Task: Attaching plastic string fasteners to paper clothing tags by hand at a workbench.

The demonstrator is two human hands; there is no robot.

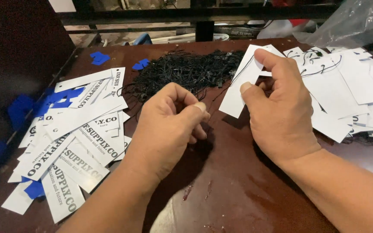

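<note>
My right hand [277,108] holds a white paper tag [238,88] by its upper end, thumb and forefinger pinched on it. A thin black string [219,92] runs from that tag toward my left hand [169,125], whose thumb and forefinger are pinched together on the string's end. Both hands hover over the dark brown table [225,190]. Just behind them lies a tangled heap of black strings [186,69].
A loose spread of white printed tags [78,129] with blue paper scraps [61,97] covers the table's left side. Strung white tags [350,86] pile up on the right. A clear plastic bag [355,21] and a dark rail [195,15] stand at the back.
</note>
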